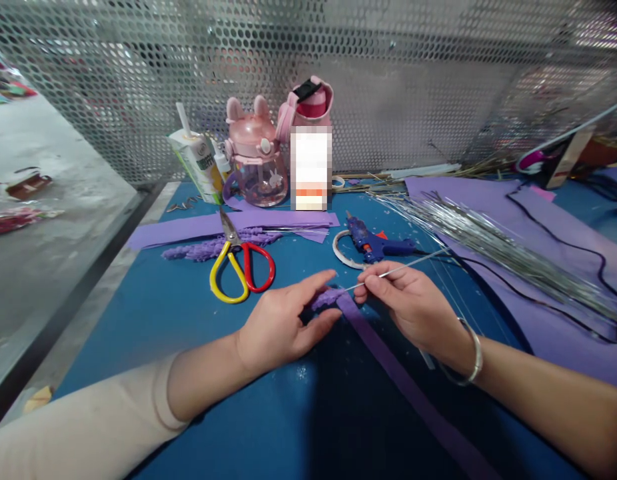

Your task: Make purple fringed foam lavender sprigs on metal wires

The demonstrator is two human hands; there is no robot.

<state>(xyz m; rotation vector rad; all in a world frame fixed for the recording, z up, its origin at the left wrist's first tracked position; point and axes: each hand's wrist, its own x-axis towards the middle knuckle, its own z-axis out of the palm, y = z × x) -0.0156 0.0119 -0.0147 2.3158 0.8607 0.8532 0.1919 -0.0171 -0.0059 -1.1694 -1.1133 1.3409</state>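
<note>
My left hand (288, 317) curls around a small ruffled purple paper flower spike (327, 298), its thumb below and fingers above. From the spike's right end, a long narrow purple paper strip (388, 363) runs down towards the front edge. A thin metal wire (418, 259) reaches from the spike up to the right. My right hand (403, 300) pinches this wire between thumb and fingers, close to the spike. The wire's tip is hidden in the purple paper. Scissors (233, 257) with one yellow and one red handle lie beyond my left hand.
A blue glue gun (373, 241) rests by a white tape roll (344, 251). Bundled wires (508, 247) lie on purple sheets (538, 340) at right. Behind stand a carton (201, 167), a pink bottle (261, 170) and a pixelated item (311, 167). Another purple spike (193, 251) lies left.
</note>
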